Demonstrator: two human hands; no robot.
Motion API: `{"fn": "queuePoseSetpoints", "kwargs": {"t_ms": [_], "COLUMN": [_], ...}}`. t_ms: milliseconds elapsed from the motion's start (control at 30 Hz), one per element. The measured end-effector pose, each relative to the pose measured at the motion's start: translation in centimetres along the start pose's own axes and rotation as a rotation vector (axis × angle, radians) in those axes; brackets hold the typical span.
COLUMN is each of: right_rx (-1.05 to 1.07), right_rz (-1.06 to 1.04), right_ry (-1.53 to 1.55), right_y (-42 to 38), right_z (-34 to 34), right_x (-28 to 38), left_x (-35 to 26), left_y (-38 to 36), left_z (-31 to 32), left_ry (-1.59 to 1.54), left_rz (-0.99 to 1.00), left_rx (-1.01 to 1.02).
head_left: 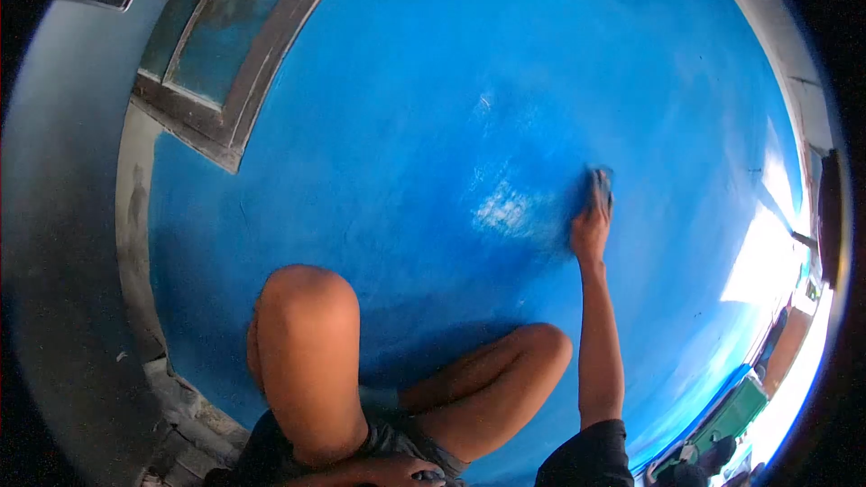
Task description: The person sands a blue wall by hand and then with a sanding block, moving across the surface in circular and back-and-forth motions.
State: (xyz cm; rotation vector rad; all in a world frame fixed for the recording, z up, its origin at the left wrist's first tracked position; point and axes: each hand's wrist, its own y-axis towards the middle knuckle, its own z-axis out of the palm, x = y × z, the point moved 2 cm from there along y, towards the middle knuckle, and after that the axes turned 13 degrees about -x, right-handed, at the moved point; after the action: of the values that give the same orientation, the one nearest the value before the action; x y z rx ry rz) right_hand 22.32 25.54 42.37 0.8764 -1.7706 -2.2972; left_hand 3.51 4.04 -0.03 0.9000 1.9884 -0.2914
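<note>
My right hand (pixel 591 230) reaches up to the blue wall (pixel 406 153), its fingers closed over a small dark flat pad (pixel 606 180) that lies against the surface. To the left of this hand, the wall shows a whitish, scuffed shiny patch (pixel 505 207). Low in the view, my left hand (pixel 388 471) rests across my lap, partly cut off by the frame edge. Its fingers are curled at a small dark thing (pixel 427 475), which I cannot make out.
My bent knees (pixel 311 307) stand close in front of the wall. A wood-framed window (pixel 225 45) is at upper left, beside a grey door (pixel 72 171). Broken masonry (pixel 194 415) lies at the wall's lower left. A green container (pixel 735 415) stands at lower right.
</note>
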Motion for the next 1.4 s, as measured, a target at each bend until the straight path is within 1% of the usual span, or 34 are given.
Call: {"fn": "queuePoseSetpoints", "kwargs": {"t_ms": [33, 67, 100, 167, 233, 267, 333, 367, 400, 433, 467, 500, 533, 567, 600, 667, 700, 733, 767, 800, 867, 900, 967, 1000, 1067, 1100, 1133, 1200, 1267, 1333, 1400], "right_rx": [-0.079, -0.167, -0.257, -0.448, -0.512, -0.506, -0.486, -0.486, -0.516, -0.539, -0.535, -0.496, -0.454, -0.479, -0.498, -0.447, -0.436, -0.424, -0.389, -0.353, -0.203, -0.198, -0.003, 0.004, 0.210, 0.284, 0.283, 0.375, 0.367, 0.372, 0.353], "right_rz": [0.068, 0.116, 0.167, 0.445, 0.751, 0.785, 0.801, 0.796, 0.905, 1.017, 1.025, 0.979, 0.934, 0.844, 0.753, 0.733, 0.582, 0.431, 0.360, 0.289, 0.176, 0.188, -0.039, -0.015, -0.328, -0.421, -0.411, -0.517, -0.497, -0.402, -0.377], "right_ry": [0.007, -0.047, -0.100, -0.130, -0.155, -0.327, -0.498, -0.496, -0.389, -0.282, -0.279, -0.329, -0.384, -0.371, -0.359, -0.198, -0.230, -0.258, -0.207, -0.154, -0.100, -0.100, -0.004, -0.005, 0.156, 0.173, 0.173, 0.126, 0.128, 0.122, 0.118], "right_y": [-1.0, -2.0, -3.4, -7.1, -8.4, -9.0, -9.7, -9.0, -7.9, -7.2, -6.5, -6.0, -5.6, -5.4, -5.1, -3.4, -2.6, -1.5, -0.7, -0.2, 0.6, 1.0, -0.1, -0.7, -2.0, -2.4, -2.4, -2.2, -1.7, -1.4, -1.6], "right_z": [-0.5, -1.1, -1.5, -2.2, -3.4, -3.2, -2.1, -2.2, -2.3, -2.2, -1.6, -1.2, -0.8, 0.1, 1.1, 2.4, 2.7, 2.8, 3.3, 3.7, 4.2, 4.4, 4.3, 4.2, 4.2, 3.8, 3.3, 2.5, 1.3, 0.1, -0.4], "right_x": [-1.4, -2.9, -4.4, -7.7, -8.2, -9.9, -12.1, -11.7, -10.5, -9.6, -9.6, -9.8, -10.2, -10.4, -10.6, -9.3, -7.7, -5.2, -3.6, -2.2, 0.3, 1.7, 4.7, 5.7, 7.8, 8.0, 7.7, 6.5, 5.0, 3.5, 1.3], "left_x": [3.0, 4.5, 4.4, 3.4, 2.1, 1.7, 1.6, 1.4, 0.0, -2.1, -3.1, -2.5, -1.6, -0.8, 0.0, 1.2, 2.2, 3.5, 4.2, 3.5, 1.4, 2.3, 4.7, 4.9, 5.0, 5.4, 5.6, 5.3, 4.8, 3.7, 2.9], "left_y": [0.9, 1.3, 0.9, -0.3, -0.8, -0.7, -0.5, -0.4, -1.2, -2.4, -2.9, -2.5, -1.6, -0.9, -0.2, 0.8, 1.4, 2.0, 2.4, 2.5, 3.1, 3.8, 4.4, 4.2, 3.7, 3.7, 3.8, 3.9, 3.9, 3.6, 3.0], "left_z": [2.0, 3.1, 3.0, 2.2, 0.9, 0.3, 0.2, 0.5, 0.0, -1.2, -2.1, -1.9, -1.4, -0.9, -0.3, 0.6, 1.4, 2.2, 2.6, 2.2, 0.9, 1.4, 3.5, 3.6, 3.4, 3.4, 3.6, 3.5, 3.3, 2.7, 2.6], "left_ry": [-0.036, -0.071, -0.075, -0.059, -0.031, -0.014, -0.023, -0.039, -0.041, -0.030, -0.014, -0.014, -0.015, -0.017, -0.023, -0.072, -0.075, -0.041, -0.007, -0.010, -0.043, -0.044, -0.111, -0.111, -0.129, -0.122, -0.096, -0.072, -0.027, -0.029, -0.032], "left_rz": [0.125, 0.251, 0.263, 0.217, 0.180, 0.162, 0.184, 0.188, 0.185, 0.084, -0.019, -0.029, 0.050, 0.129, 0.119, 0.117, 0.107, 0.111, 0.113, 0.104, 0.058, 0.046, 0.101, 0.079, 0.193, 0.179, 0.174, 0.180, 0.109, 0.142, 0.162], "left_rx": [-0.045, -0.090, -0.098, -0.068, -0.048, -0.039, -0.041, -0.035, -0.036, -0.006, 0.022, 0.024, 0.008, -0.007, 0.003, -0.043, -0.038, -0.098, -0.159, -0.154, 0.010, 0.017, -0.051, -0.037, -0.100, -0.090, -0.079, -0.071, -0.036, -0.070, -0.094]}}
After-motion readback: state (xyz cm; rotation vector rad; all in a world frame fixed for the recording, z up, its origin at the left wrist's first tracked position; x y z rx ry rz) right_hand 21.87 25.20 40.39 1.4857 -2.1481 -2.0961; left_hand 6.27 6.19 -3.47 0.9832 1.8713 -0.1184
